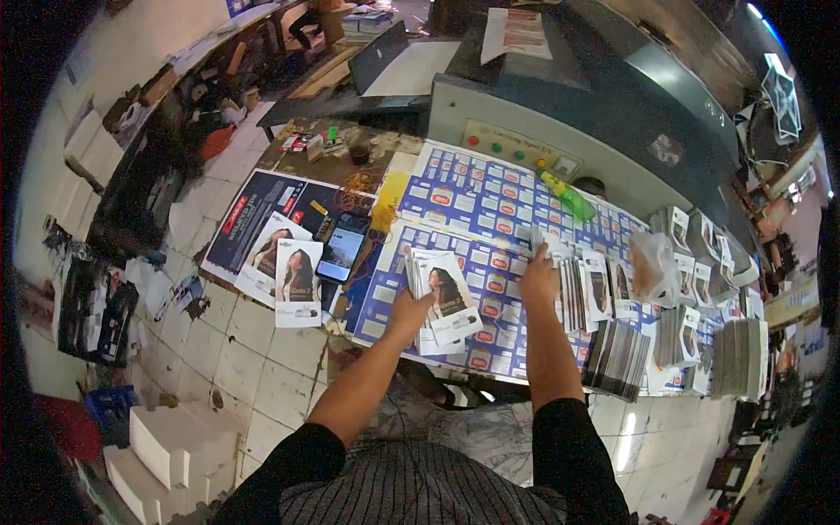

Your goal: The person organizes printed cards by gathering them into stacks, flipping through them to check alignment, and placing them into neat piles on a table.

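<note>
1. Left hand (411, 313): fingers closed on the left side of a bundle of cards (452, 302), white with a printed portrait, slightly fanned, above the surface (293, 164).
2. Right hand (539, 276): extended over the blue printed sheet (507, 337); fingers at a pale slip (537, 236); whether they grip it, cannot tell.
3. Card row (573, 293): on edge, just right of the right hand.
4. Handling, as judged: a light, even hold suits the uneven bundle; squaring its corners would help. Lifting straight from the row should spare neighbours a topple.
5. Edges: bundle's lower end near the surface's front edge; thick card stack (618, 360) also at that edge, front right.
6. Room: blue sheet shows between the hands, giving sideways space. Plastic bag (653, 267) and stacks crowd the right; phone (343, 249) limits the left; green bottle (569, 199) stands beyond the right hand.
</note>
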{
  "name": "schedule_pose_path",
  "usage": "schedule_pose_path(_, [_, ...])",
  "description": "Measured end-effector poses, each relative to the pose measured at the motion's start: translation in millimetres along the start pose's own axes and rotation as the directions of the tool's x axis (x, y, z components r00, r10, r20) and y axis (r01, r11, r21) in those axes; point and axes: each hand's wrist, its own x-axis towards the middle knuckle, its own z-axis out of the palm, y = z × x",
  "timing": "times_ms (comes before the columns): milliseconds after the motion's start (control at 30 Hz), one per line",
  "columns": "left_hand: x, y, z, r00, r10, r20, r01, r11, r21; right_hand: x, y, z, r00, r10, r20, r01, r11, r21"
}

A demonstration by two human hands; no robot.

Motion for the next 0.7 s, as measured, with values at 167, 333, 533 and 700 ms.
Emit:
schedule_pose_path(167, [13.3, -19.2, 1.4, 0.998, 0.055, -0.014, -0.054, 0.998, 0.041, 2.1, 18.0, -38.3, 0.997, -0.019, 0.079, 0.006, 0.986, 0.170])
schedule_pose_path(333, [21.2, -26.7, 2.3, 0.999, 0.000, -0.034, 0.004, 0.994, 0.111, -36.6, -19.6, -54.8, 0.948, -0.318, -0.002, 0.299, 0.891, 0.341])
schedule_pose_path(533, [-4.4, 29.6, 19.6, 0.980, -0.095, -0.175, 0.091, 0.995, -0.031, -137.3, -119.9, -50.6, 0.868, -0.495, -0.033, 0.495, 0.860, 0.127])
schedule_pose_path(700, [-17.6, 75.2, -9.4, 0.959, -0.250, 0.137, 0.256, 0.966, -0.026, -150.4, -113.3, -52.5, 0.808, -0.589, 0.008, 0.512, 0.709, 0.484])
